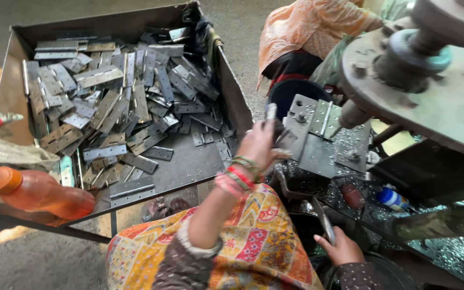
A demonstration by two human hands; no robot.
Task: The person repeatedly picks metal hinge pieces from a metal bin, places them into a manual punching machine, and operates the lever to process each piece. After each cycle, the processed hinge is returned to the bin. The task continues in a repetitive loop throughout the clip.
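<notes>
My left hand (258, 146), with bangles at the wrist, is raised between the tray and the press. It is closed on a small metal hinge piece (271, 112) that sticks up above the fingers. My right hand (343, 248) is low at the bottom right, gripping a thin metal lever handle (324, 224). A folded hinge (324, 118) lies on the press's grey work plate (318, 153), just right of my left hand. A large metal tray (186, 166) to the left holds a heap of several flat steel hinges (114, 96).
The press's heavy round head (430, 70) overhangs the plate at the right. Another person in orange cloth (310, 29) sits beyond, behind a dark blue bucket (291, 91). An orange plastic bottle (36, 194) lies at the tray's near left corner. Metal shavings (441, 252) litter the machine base.
</notes>
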